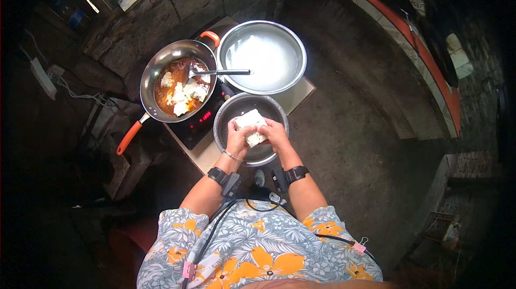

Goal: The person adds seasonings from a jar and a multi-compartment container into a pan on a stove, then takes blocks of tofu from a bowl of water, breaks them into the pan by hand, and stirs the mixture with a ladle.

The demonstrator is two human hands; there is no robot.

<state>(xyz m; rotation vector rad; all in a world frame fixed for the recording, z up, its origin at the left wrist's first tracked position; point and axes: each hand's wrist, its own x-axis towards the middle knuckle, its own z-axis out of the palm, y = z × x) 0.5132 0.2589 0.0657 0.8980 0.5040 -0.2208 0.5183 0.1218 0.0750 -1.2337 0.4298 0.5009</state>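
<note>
My left hand [238,135] and my right hand [275,132] together grip a white, crumbly block that looks like tofu [250,120], above a grey metal bowl [219,133]. Left of the bowl, a wok [149,87] with orange handles holds reddish-brown liquid and broken white chunks [180,97]. A ladle or spatula with a black-and-metal handle [234,72] rests in the wok, its handle reaching over a wide steel basin [301,57] of cloudy liquid.
Beneath the wok is a black induction cooker [193,131] with lit red digits, on a pale tabletop [300,93]. A block wall [193,2] stands behind. A white power strip [43,78] with cables is at the left; a tiled counter with a red edge [403,19] curves at the right.
</note>
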